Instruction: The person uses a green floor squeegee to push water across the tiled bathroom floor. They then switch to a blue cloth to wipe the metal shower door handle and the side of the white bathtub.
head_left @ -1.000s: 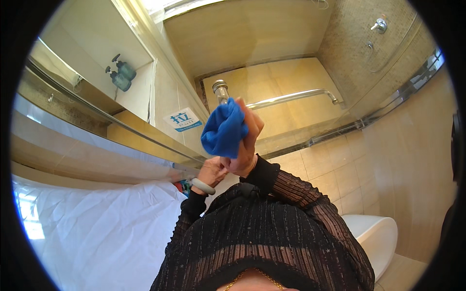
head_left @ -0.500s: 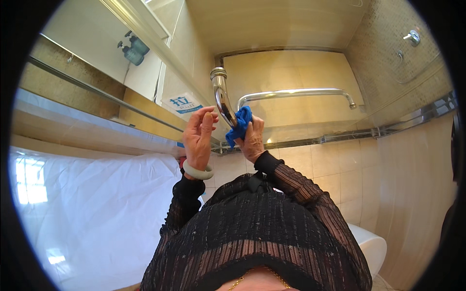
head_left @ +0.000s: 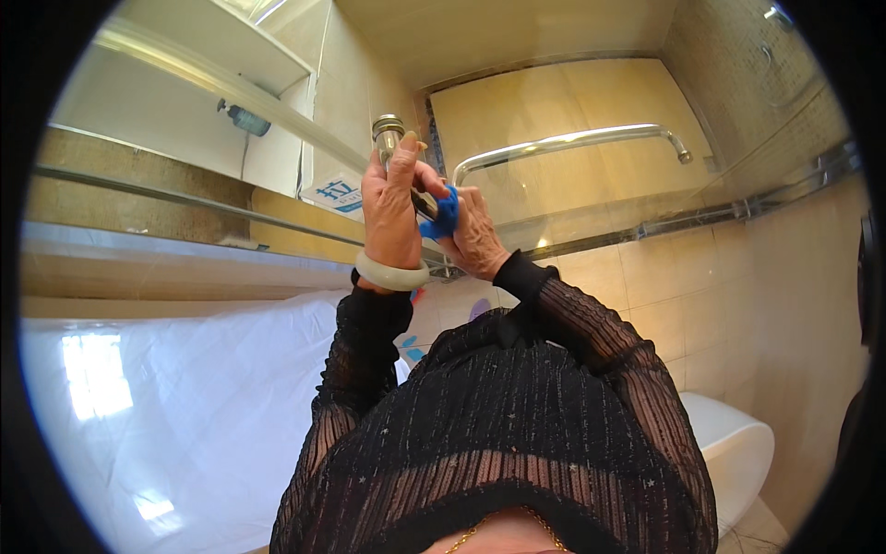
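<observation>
In front of me a thick, curved chrome door handle (head_left: 389, 129) rises with a ringed collar at its top. My left hand (head_left: 389, 217), a pale bangle at its wrist, is closed around the handle just below the collar. A crumpled blue cloth (head_left: 445, 214) sits against the lower part of the handle. My right hand (head_left: 476, 238) grips that cloth, and some of its fingers are hidden behind it. From beside the cloth a long, thinner chrome bar (head_left: 572, 138) runs right and bends at its far end.
A dark pump bottle (head_left: 245, 118) stands on a white shelf at upper left. Near the left hand is a blue-and-white sticker (head_left: 334, 192). A metal rail (head_left: 157, 197) crosses the left side, above a white sheet (head_left: 194, 415). A rounded white fixture (head_left: 738, 452) stands at lower right.
My left hand has moved up from beside the handle and closed around it. My right hand stays at the lower handle with the cloth. The whole view has shifted a little.
</observation>
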A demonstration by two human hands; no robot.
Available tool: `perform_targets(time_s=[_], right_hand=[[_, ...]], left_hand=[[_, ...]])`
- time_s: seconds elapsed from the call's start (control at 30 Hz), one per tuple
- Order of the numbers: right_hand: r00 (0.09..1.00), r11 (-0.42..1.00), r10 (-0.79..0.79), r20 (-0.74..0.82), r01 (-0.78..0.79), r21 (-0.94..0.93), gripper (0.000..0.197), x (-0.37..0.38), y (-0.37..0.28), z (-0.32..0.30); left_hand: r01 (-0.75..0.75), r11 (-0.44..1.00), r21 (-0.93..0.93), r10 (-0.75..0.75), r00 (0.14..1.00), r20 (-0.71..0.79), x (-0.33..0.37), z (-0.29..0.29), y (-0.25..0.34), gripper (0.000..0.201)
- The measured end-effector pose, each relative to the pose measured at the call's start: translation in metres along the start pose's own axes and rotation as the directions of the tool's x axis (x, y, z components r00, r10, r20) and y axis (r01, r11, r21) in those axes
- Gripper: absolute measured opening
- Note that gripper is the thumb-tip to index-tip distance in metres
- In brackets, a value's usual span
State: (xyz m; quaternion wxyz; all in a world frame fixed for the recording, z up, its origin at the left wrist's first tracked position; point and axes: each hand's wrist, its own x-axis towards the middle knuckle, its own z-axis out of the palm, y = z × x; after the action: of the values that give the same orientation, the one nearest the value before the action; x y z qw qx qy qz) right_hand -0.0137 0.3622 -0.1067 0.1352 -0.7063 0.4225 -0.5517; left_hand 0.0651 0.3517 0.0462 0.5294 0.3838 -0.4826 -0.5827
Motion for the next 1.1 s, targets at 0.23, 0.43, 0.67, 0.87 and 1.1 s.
perform_targets(time_s=[0.23, 0.43, 0.67, 0.87, 1.1], right_hand=[[0.985, 0.972, 0.167, 0.046, -0.157, -0.174, 0.056, -0.052, 0.044, -0.004], [0.960, 0.867, 0.273, 0.071, -0.277, 0.413, 0.048, 0.007, -0.036, -0.026], [0.933, 0.871, 0.361, -0.009, -0.333, 0.361, 0.026, -0.037, 0.010, 0.006], [0.874, 0.788, 0.484, -0.036, -0.418, 0.452, 0.025, -0.029, -0.012, -0.006], [0.947, 0.877, 0.315, -0.055, -0.268, 0.399, 0.024, -0.014, -0.008, 0.005]], left_hand=[[0.106, 0.994, 0.014, -0.107, 0.976, 0.189, 0.011, -0.008, -0.003, 0.037], [0.081, 0.991, -0.107, -0.043, 0.949, 0.313, 0.015, -0.019, -0.016, 0.041], [0.106, 0.966, -0.236, -0.002, 0.914, 0.405, 0.020, -0.018, -0.026, 0.043], [0.098, 0.971, -0.217, 0.005, 0.904, 0.428, 0.023, -0.023, -0.032, 0.042], [0.000, 0.985, -0.170, 0.070, 0.910, 0.409, 0.020, -0.020, -0.027, 0.040]])
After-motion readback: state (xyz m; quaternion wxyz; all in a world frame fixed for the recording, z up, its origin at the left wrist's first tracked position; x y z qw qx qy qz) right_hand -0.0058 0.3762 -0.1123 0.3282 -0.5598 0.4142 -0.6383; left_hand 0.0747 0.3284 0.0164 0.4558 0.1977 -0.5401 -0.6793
